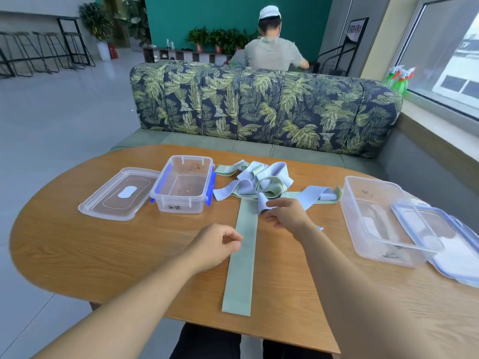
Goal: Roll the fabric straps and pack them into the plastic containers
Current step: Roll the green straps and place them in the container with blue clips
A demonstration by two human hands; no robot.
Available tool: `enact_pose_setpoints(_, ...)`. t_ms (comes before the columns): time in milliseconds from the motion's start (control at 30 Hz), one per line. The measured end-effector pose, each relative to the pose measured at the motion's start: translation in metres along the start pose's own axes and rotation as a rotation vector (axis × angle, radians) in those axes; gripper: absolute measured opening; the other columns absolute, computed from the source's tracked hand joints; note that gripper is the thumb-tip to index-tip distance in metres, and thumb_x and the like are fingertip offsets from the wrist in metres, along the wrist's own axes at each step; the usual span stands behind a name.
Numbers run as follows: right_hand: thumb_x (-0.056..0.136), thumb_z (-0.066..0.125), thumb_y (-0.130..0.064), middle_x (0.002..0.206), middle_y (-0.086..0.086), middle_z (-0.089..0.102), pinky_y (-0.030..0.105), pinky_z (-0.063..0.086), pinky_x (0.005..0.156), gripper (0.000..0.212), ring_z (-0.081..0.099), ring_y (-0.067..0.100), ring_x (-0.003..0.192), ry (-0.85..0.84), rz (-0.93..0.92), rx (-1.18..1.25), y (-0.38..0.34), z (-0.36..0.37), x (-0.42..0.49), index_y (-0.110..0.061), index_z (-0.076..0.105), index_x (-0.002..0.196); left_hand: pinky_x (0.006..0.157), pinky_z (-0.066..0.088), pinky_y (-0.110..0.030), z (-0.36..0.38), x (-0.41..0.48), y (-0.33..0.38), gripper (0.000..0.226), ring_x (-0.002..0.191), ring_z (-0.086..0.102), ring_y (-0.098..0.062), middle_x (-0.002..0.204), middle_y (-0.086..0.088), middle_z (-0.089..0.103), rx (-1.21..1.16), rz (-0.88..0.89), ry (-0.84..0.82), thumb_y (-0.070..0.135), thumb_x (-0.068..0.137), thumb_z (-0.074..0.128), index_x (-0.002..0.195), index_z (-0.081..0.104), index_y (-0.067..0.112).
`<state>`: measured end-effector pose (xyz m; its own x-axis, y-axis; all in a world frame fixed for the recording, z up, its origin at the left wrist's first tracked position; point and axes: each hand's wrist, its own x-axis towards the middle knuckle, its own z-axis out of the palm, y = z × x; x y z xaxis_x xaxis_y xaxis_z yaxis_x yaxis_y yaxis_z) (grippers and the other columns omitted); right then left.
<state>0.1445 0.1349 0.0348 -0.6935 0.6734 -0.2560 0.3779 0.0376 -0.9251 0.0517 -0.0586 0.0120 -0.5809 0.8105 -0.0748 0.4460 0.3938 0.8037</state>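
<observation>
While my right hand (286, 216) pinches a pale blue strap (263, 204), my left hand (216, 244) curls at the green strap (242, 257) edge; whether it pinches, I cannot tell.

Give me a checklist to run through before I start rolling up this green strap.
1. Green strap lies flat and straight: ok.
2. Its far end is clear of the strap pile: not ok, it runs under it.
3. Left hand has a grip on the green strap: cannot tell; curled fingers sit at its edge.
4. Right hand is free: not ok, it pinches a lilac strap.
5. Small box is open and empty: ok.
</observation>
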Motion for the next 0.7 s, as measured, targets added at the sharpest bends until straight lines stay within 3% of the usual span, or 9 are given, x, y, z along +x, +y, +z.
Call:
enact_pose_setpoints(100, 0.089, 0.052, -0.002, 0.087, 0.004, 0.067, 0.03, 0.045, 0.069, 0.029, 0.057, 0.018, 0.076, 0.066, -0.105, -0.163, 0.012, 0.013, -0.001, -0.007, 0.067, 0.114, 0.107, 0.04, -0.034, -0.001, 0.0, -0.011, 0.043, 0.123, 0.046, -0.001, 0.129, 0.015, 0.055, 0.247, 0.082, -0.065, 0.033, 0.08, 0.072, 0.122, 0.062, 0.032)
enact_pose_setpoints(200, 0.093, 0.046, -0.008, 0.124, 0.004, 0.06, 0.033, 0.045, 0.092, 0.046, 0.053, 0.023, 0.114, -0.021, -0.301, -0.656, 0.015, 0.031, -0.004, -0.018, 0.051, 0.138, 0.118, 0.021, -0.034, -0.002, -0.002, -0.01, 0.072, 0.141, 0.022, -0.004, 0.151, 0.015, 0.031, 0.37, 0.124, -0.165, 0.039, 0.079, 0.073, 0.143, 0.042, 0.033)
enact_pose_setpoints(267, 0.095, 0.043, -0.013, 0.151, 0.006, 0.037, 0.04, 0.026, 0.112, 0.053, 0.02, 0.025, 0.145, -0.075, -0.415, -1.099, 0.013, 0.042, -0.002, -0.018, 0.035, 0.147, 0.118, 0.02, -0.035, -0.001, -0.002, -0.008, 0.079, 0.142, 0.021, -0.004, 0.157, 0.015, 0.022, 0.401, 0.129, -0.208, 0.039, 0.078, 0.073, 0.147, 0.034, 0.034)
enact_pose_setpoints(333, 0.096, 0.04, -0.017, 0.159, 0.004, 0.022, 0.044, 0.007, 0.119, 0.051, -0.007, 0.023, 0.15, -0.087, -0.38, -1.372, 0.013, 0.043, 0.004, -0.015, 0.034, 0.146, 0.119, 0.015, -0.034, 0.001, -0.003, -0.009, 0.081, 0.144, 0.018, -0.003, 0.159, 0.014, 0.018, 0.47, 0.13, -0.247, 0.041, 0.079, 0.071, 0.149, 0.03, 0.034)
enact_pose_setpoints(367, 0.095, 0.038, -0.018, 0.16, 0.002, 0.02, 0.045, 0.003, 0.12, 0.05, -0.012, 0.023, 0.149, -0.069, -0.305, -1.432, 0.015, 0.039, 0.009, -0.013, 0.036, 0.145, 0.119, 0.012, -0.033, 0.001, -0.003, -0.009, 0.081, 0.145, 0.014, -0.001, 0.159, 0.014, 0.016, 0.501, 0.128, -0.266, 0.042, 0.081, 0.07, 0.149, 0.029, 0.034)
enact_pose_setpoints(533, 0.096, 0.027, -0.017, 0.163, 0.002, 0.003, 0.042, -0.001, 0.121, 0.059, -0.009, 0.022, 0.15, 0.019, -0.075, -1.421, 0.025, -0.004, 0.028, -0.007, 0.018, 0.153, 0.119, 0.007, -0.034, 0.002, 0.002, -0.015, 0.081, 0.145, 0.007, 0.002, 0.16, 0.015, 0.014, 0.53, 0.125, -0.288, 0.045, 0.081, 0.069, 0.15, 0.029, 0.032)
enact_pose_setpoints(700, 0.096, 0.032, -0.021, 0.148, 0.008, 0.031, 0.037, 0.019, 0.116, 0.051, 0.018, 0.023, 0.144, 0.013, -0.014, -1.184, 0.021, -0.017, 0.037, -0.007, 0.036, 0.145, 0.118, 0.007, -0.027, 0.001, 0.006, -0.016, 0.082, 0.145, 0.008, 0.002, 0.16, 0.014, 0.012, 0.485, 0.15, -0.294, 0.044, 0.079, 0.072, 0.149, 0.031, 0.031)
